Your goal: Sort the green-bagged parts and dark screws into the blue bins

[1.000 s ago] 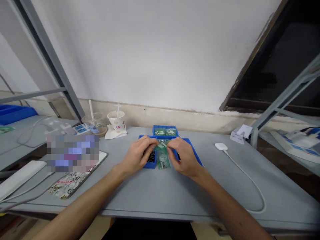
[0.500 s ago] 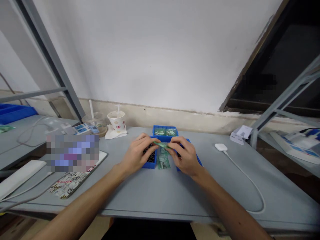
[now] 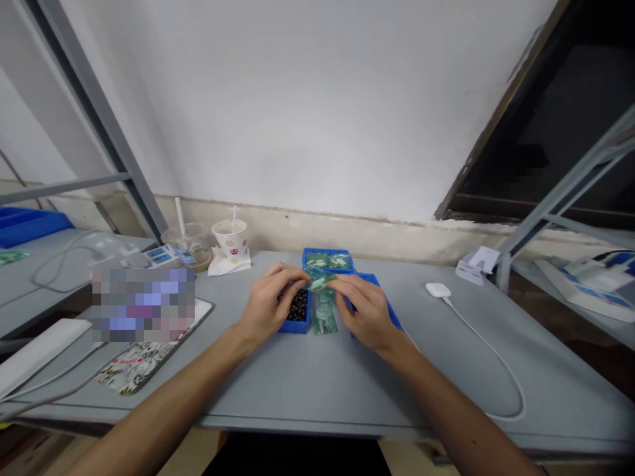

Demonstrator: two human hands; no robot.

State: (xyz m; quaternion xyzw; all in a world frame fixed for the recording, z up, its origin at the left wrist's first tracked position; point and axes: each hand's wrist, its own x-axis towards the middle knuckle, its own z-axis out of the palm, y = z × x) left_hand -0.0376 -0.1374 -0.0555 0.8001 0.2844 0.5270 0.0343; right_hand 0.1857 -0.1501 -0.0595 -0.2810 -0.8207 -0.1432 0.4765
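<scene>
Between my hands a small green-tinted plastic bag (image 3: 319,283) is held up, pale pieces showing inside it. My left hand (image 3: 272,301) pinches its left side and my right hand (image 3: 364,309) pinches its right side. Below it on the table lies another green plastic bag (image 3: 325,318) with small metal parts in it. Under and beside my left hand is a blue bin (image 3: 296,326) of small black parts. A second blue bin (image 3: 384,301) stands partly hidden behind my right hand. At the back, a third blue bin (image 3: 327,267) holds green bags.
Left of the bins stand a paper cup (image 3: 231,241) on a napkin and a clear plastic cup (image 3: 191,248) with straws. A patterned flat case (image 3: 131,367) lies at left. On the right are a white charger (image 3: 438,291) with its cable and a white card holder (image 3: 477,266).
The held bag has turned from a narrow, edge-on fold to a flatter face, so its pale contents show. My hands stay in nearly the same place.
</scene>
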